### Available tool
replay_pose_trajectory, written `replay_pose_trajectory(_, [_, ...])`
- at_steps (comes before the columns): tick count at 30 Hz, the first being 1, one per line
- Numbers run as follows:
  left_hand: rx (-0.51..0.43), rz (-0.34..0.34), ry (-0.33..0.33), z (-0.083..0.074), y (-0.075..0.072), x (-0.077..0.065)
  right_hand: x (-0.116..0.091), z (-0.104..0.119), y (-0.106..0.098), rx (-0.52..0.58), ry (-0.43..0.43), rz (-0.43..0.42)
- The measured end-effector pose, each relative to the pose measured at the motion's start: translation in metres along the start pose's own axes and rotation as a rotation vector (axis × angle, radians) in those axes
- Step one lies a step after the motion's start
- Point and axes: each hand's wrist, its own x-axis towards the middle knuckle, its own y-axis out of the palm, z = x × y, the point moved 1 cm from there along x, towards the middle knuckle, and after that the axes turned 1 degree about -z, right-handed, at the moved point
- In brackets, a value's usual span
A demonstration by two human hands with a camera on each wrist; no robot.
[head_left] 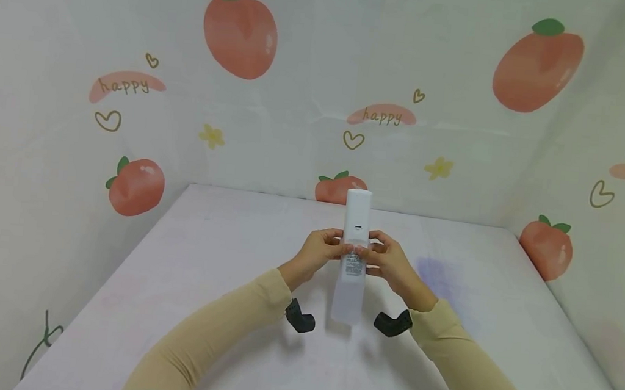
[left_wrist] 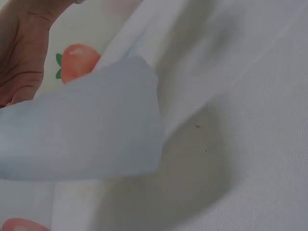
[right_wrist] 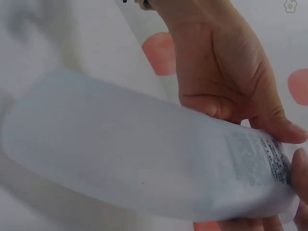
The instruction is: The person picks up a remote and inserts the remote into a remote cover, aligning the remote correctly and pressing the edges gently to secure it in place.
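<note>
In the head view a long white remote control, its back with a small latch and a printed label facing me, stands upright above the table. Its lower part sits inside a frosted translucent sleeve, whose lower end looks hollow. My left hand grips the pair from the left near the sleeve's upper edge. From the right, my right hand holds it at the same height, both thumbs on the label side. The sleeve hides most left fingers in the left wrist view. Beside the right thumb, the label shows in the right wrist view.
The table has a pale cloth, with a bluish smudge right of the hands. A fruit-printed curtain stands behind and at the sides. Dark wrist-camera pieces jut below both wrists. A green cord-like line shows at lower left.
</note>
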Motion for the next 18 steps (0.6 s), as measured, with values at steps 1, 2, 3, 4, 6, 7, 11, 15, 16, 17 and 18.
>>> replay_pose_trajectory(1, [-0.003, -0.007, -0.001, 0.0, -0.001, 0.0, 0.0, 0.0, 0.0, 0.019, 0.007, -0.004])
replay_pose_trajectory(2, [-0.012, -0.02, -0.004, 0.0, -0.002, 0.0, 0.0, -0.001, 0.001, 0.048, 0.016, -0.007])
replay_pose_trajectory(3, [-0.028, -0.037, -0.008, 0.0, -0.003, 0.0, 0.0, -0.001, 0.002, 0.085, 0.026, -0.013])
replay_pose_trajectory(4, [-0.05, -0.054, -0.013, 0.0, -0.004, 0.0, 0.0, -0.002, 0.002, 0.124, 0.035, -0.017])
replay_pose_trajectory(6, [-0.098, -0.093, -0.024, 0.0, -0.005, 0.0, 0.0, -0.003, 0.003, 0.194, 0.055, -0.036])
replay_pose_trajectory(7, [-0.124, -0.107, -0.028, -0.001, -0.006, 0.0, -0.001, -0.004, 0.004, 0.215, 0.06, -0.048])
replay_pose_trajectory(11, [-0.16, -0.104, -0.036, 0.0, -0.007, -0.001, -0.001, -0.01, 0.008, 0.234, 0.05, -0.095])
replay_pose_trajectory(15, [-0.111, -0.05, -0.031, 0.001, -0.006, 0.0, 0.0, -0.015, 0.01, 0.25, 0.035, -0.168])
replay_pose_trajectory(16, [-0.096, -0.032, -0.031, 0.002, -0.006, 0.0, 0.001, -0.016, 0.01, 0.25, 0.034, -0.177])
replay_pose_trajectory(17, [-0.086, -0.013, -0.037, 0.001, -0.005, 0.0, 0.002, -0.016, 0.01, 0.249, 0.036, -0.19])
replay_pose_trajectory(18, [-0.076, 0.005, -0.044, 0.001, -0.005, 0.0, 0.003, -0.017, 0.011, 0.245, 0.038, -0.2])
